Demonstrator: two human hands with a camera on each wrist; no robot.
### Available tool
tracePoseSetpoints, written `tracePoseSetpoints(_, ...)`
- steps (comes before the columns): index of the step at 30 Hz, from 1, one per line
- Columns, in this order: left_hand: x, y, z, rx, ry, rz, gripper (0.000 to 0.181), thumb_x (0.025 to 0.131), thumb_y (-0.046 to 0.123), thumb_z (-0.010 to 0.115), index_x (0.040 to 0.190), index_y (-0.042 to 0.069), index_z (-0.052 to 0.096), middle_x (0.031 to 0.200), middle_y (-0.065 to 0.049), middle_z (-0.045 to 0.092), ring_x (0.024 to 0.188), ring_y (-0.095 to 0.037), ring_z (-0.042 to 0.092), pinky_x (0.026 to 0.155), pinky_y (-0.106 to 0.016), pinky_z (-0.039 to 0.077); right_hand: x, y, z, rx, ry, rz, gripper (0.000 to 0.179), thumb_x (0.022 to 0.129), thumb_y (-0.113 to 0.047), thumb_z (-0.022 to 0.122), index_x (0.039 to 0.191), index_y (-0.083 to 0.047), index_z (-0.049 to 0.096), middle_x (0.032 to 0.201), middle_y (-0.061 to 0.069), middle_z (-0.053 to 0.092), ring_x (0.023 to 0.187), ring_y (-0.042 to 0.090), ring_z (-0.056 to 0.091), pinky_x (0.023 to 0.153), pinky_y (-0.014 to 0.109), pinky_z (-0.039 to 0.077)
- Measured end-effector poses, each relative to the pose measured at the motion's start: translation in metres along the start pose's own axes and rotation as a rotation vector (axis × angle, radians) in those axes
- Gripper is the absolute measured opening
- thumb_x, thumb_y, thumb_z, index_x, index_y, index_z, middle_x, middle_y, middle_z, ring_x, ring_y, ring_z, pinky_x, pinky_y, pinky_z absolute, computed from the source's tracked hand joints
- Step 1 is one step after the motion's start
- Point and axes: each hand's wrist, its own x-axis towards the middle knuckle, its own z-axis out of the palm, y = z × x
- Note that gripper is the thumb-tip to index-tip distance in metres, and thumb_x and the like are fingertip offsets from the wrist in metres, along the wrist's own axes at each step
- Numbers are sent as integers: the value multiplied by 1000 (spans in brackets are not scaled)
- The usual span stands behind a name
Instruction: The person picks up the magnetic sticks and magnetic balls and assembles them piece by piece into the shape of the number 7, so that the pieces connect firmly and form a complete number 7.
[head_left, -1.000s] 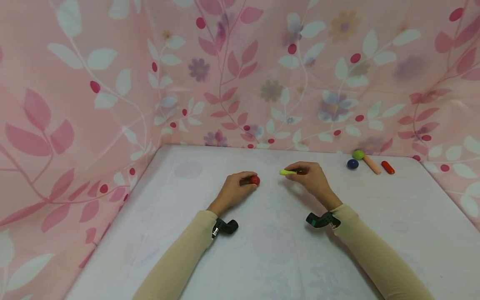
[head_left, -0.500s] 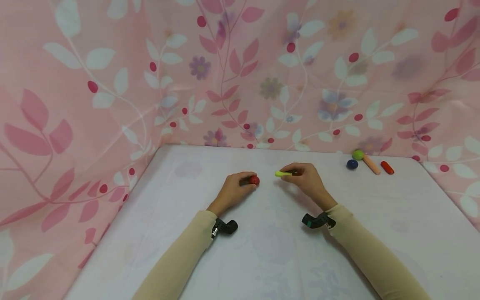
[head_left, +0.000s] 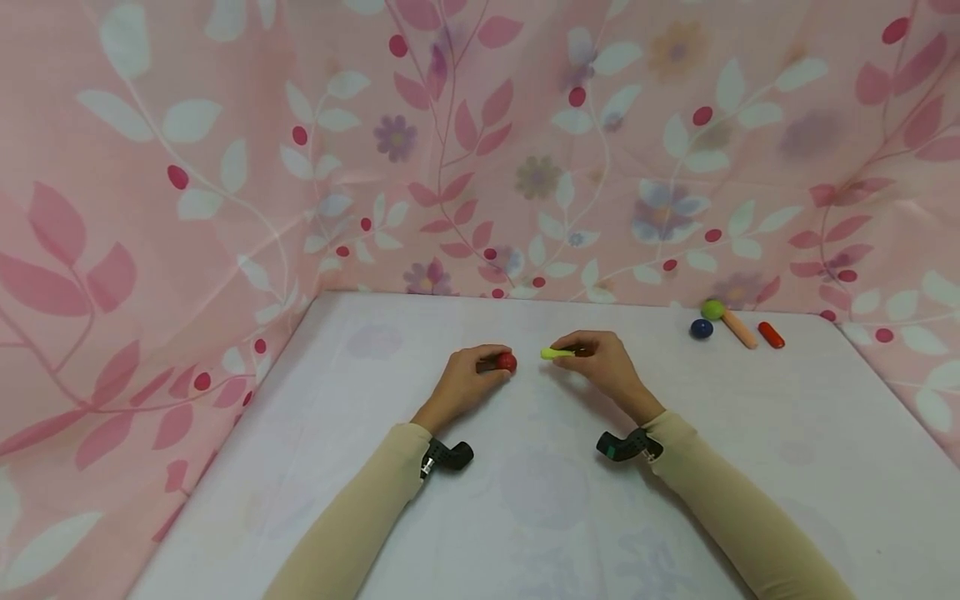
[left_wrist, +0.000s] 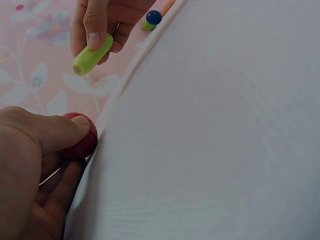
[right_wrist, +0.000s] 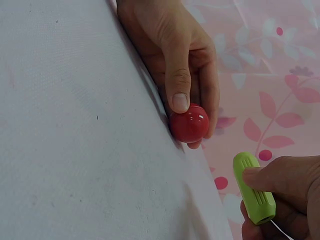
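On the white table, my left hand (head_left: 462, 383) holds a glossy red ball (head_left: 507, 362) between thumb and fingers. The ball (right_wrist: 192, 126) shows a seam line near its top in the right wrist view. To its right, my right hand (head_left: 611, 368) pinches a lime-green ribbed handle-like piece (head_left: 552, 353) with thumb and fingers. This piece (left_wrist: 91, 56) is held just above the cloth, one end pointing toward the ball, with a small gap between them. A hole shows in that end in the left wrist view. The other end is partly hidden by the fingers.
At the table's back right lie a dark blue ball (head_left: 702, 329), a green ball (head_left: 712, 309), a peach-coloured stick (head_left: 739, 328) touching or near it, and a red stick (head_left: 771, 335). A pink floral curtain (head_left: 480, 150) stands behind the white tabletop (head_left: 540, 517).
My right hand has moved a little left with the lime-green piece, bringing it nearer the red ball. My left hand stays in place, still holding the ball.
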Motion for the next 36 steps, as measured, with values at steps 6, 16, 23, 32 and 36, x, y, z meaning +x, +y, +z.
tracePoseSetpoints(6,0,0,0,2,2,7,42,94,8,79,135,6,69,129,-8,69,113,-17,69,102,-32,51,1,-1,7,11,-14,-30,19,90,-7,83,108,-6,81,108,7,76,95,26,66,82,26,54)
tracePoseSetpoints(16,1,1,-1,16,-5,17,42,95,9,79,135,6,68,130,-9,69,114,-18,68,102,-34,51,5,2,18,4,-9,-44,17,88,-7,85,104,-7,82,104,5,77,91,23,67,74,26,53)
tracePoseSetpoints(23,1,0,-2,2,-4,22,43,94,7,79,135,5,68,131,-11,68,114,-20,69,102,-35,52,5,1,23,-10,-15,-60,16,87,-7,85,103,-8,82,105,4,77,92,23,68,77,29,55)
tracePoseSetpoints(32,2,-1,-1,8,-6,31,41,95,8,78,134,7,70,131,-9,69,114,-17,68,100,-33,52,4,0,28,-23,-24,-48,17,88,-3,83,104,-7,82,105,4,76,95,23,70,79,30,56)
tracePoseSetpoints(36,2,-1,0,4,-5,35,41,94,7,79,134,5,70,130,-10,69,112,-17,69,99,-33,53,3,-1,30,-30,-26,-38,17,88,-3,83,104,-8,82,105,3,77,94,22,70,77,30,56)
